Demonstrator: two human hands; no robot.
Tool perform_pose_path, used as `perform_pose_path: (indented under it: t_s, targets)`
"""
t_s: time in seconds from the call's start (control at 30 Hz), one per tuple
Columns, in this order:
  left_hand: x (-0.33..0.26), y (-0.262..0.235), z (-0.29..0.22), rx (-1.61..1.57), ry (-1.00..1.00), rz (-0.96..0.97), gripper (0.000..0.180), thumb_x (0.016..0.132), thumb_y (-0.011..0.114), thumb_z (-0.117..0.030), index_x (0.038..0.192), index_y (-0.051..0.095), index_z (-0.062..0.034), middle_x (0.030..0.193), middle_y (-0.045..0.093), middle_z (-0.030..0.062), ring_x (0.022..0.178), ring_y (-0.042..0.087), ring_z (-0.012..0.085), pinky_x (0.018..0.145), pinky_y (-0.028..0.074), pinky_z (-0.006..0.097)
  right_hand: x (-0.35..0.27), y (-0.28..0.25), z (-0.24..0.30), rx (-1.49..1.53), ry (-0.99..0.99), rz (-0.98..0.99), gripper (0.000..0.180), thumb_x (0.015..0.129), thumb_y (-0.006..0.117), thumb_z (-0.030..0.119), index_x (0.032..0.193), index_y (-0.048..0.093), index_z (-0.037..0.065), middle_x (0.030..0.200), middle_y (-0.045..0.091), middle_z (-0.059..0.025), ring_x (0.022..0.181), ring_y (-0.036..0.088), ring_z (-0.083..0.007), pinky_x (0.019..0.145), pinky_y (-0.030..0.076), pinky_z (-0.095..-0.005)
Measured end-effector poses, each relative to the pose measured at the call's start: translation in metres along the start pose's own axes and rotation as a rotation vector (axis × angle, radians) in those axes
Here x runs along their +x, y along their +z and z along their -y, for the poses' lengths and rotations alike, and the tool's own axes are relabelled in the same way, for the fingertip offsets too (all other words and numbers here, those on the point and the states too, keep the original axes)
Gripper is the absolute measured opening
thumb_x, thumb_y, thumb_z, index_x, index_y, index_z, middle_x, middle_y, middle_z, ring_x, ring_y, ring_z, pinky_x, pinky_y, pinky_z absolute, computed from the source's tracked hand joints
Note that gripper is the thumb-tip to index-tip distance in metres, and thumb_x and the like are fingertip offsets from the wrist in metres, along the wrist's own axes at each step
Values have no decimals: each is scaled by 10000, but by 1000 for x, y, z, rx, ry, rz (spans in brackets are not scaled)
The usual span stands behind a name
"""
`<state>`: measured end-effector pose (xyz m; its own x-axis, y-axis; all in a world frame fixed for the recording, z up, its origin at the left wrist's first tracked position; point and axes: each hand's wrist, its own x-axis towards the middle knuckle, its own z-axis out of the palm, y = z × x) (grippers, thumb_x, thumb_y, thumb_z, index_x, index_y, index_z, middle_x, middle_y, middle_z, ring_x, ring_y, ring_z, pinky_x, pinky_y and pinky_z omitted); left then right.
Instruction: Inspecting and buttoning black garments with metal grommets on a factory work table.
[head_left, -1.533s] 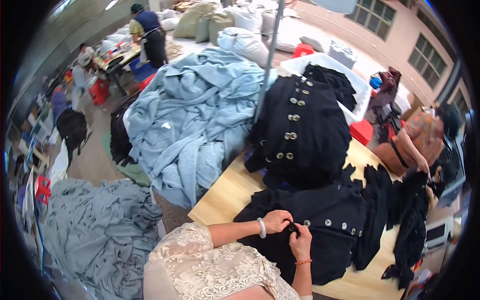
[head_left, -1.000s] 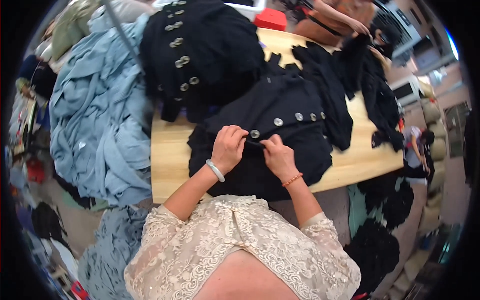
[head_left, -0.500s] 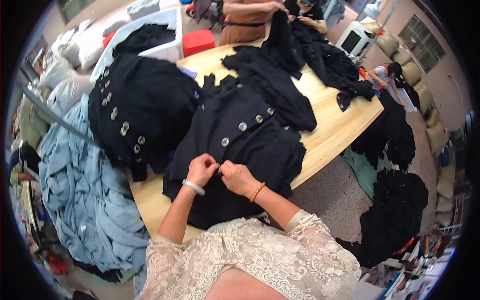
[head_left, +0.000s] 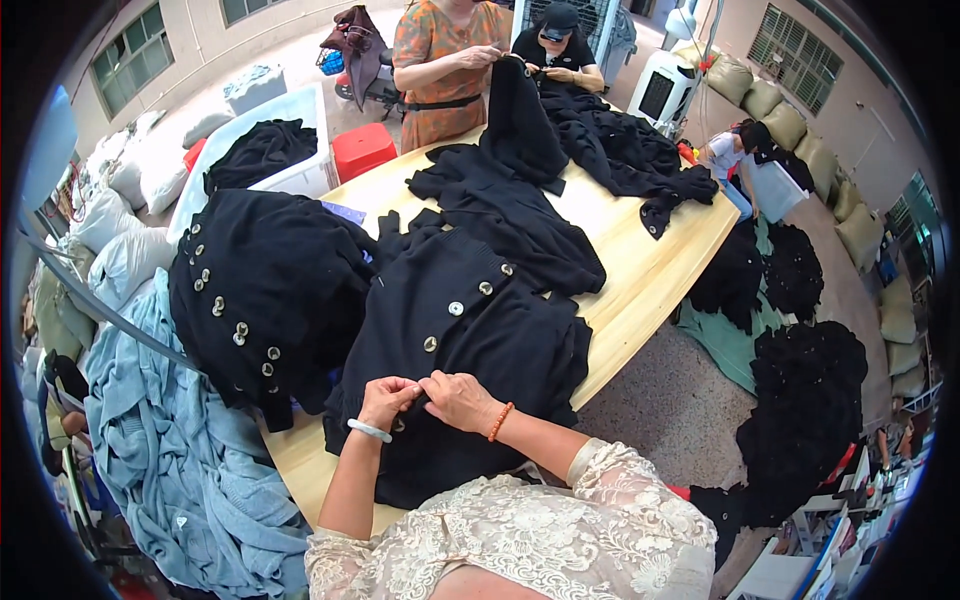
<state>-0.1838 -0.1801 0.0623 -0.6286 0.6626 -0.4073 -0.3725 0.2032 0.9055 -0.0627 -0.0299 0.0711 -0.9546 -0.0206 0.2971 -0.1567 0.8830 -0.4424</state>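
Observation:
A black knitted cardigan (head_left: 400, 290) with a row of shiny round buttons (head_left: 456, 309) lies spread on the wooden table in front of me. My left hand (head_left: 388, 402) and my right hand (head_left: 460, 400) meet over its near part, thumbs and fingertips pinched together. Whatever is between the fingertips is too small and covered to make out. One more button (head_left: 398, 424) shows just below my hands. Left of the cardigan rises a pile of black buttoned garments (head_left: 270, 270).
Light blue knitwear (head_left: 190, 430) is heaped at the left. Across the wooden table (head_left: 650, 270), two people handle black garments (head_left: 520, 130). Behind stand a white bin (head_left: 315, 150) and a red stool (head_left: 362, 150). Black garments (head_left: 800, 400) lie on the floor at right.
The view has tilted up, showing more of the people and room beyond the table. My hands stay pinched together over the cardigan, having shifted only slightly.

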Motion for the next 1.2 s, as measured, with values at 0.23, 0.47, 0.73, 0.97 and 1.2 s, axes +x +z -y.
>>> perform_pose_path:
  t_s: [0.23,0.47,0.73,0.97,1.2]
  targets:
    - [-21,2,-8,337,217,121,271,797,761,-94,1040,712,12,917,706,54,828,660,127,773,522,257,2,-3,-12,110,75,152,257,839,674,227,989,603,31,910,593,-153,802,643,-336,701,532,-424]
    - [-23,18,5,715,535,-139,167,806,639,2,958,708,8,825,662,132,774,659,244,739,506,306,3,1,-26,225,80,292,259,853,605,66,1106,600,14,986,584,-182,922,629,-382,814,513,-445]
    - [-17,16,10,607,553,-165,120,816,586,28,901,669,11,825,661,119,774,652,236,738,505,302,1,9,-19,111,-2,36,139,751,628,20,881,580,11,888,570,-160,799,636,-343,701,515,-428]
    - [-7,7,5,662,567,-142,96,811,685,-53,891,655,-9,851,678,101,790,663,213,736,515,299,0,-13,-27,298,53,84,234,825,681,320,894,671,97,876,674,-110,812,677,-317,703,546,-417]
    - [-15,-3,1,903,376,-390,227,763,796,-186,842,643,-38,792,642,112,698,621,276,647,497,349,-1,-46,-58,-65,104,142,104,878,623,192,887,629,88,886,585,-91,706,664,-299,622,536,-408]
